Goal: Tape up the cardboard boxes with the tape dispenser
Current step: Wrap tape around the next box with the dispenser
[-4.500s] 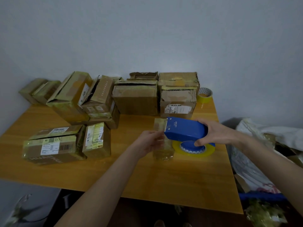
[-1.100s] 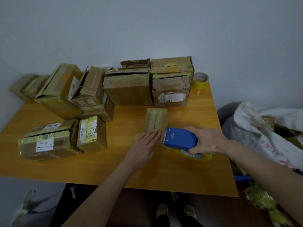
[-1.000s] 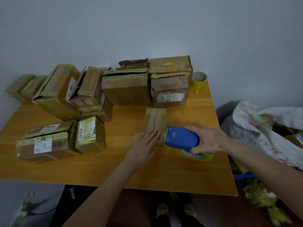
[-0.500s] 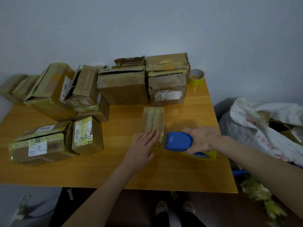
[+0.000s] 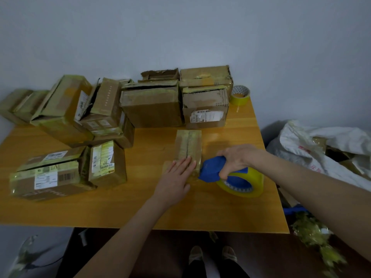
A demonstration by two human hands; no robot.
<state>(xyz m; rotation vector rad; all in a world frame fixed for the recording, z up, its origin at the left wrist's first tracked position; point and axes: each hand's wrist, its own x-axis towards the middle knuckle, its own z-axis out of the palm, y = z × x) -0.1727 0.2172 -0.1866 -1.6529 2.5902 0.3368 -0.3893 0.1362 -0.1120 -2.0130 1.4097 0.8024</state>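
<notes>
left hand point(image 5: 176, 177) flat on small box point(image 5: 188, 146), right hand point(image 5: 236, 159) gripping blue tape dispenser point(image 5: 212, 170)

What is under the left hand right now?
The left hand lies flat, fingers straight, on the near end of the small box, beside the tape dispenser that the right hand grips. Whatever lies beneath the palm is covered.

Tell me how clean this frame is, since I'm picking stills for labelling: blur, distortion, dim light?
Head view: dim, flat light; the right hand and tape dispenser are motion-smeared; the wide lens stretches the corners; yellow scraps lower right are blurred.
</notes>
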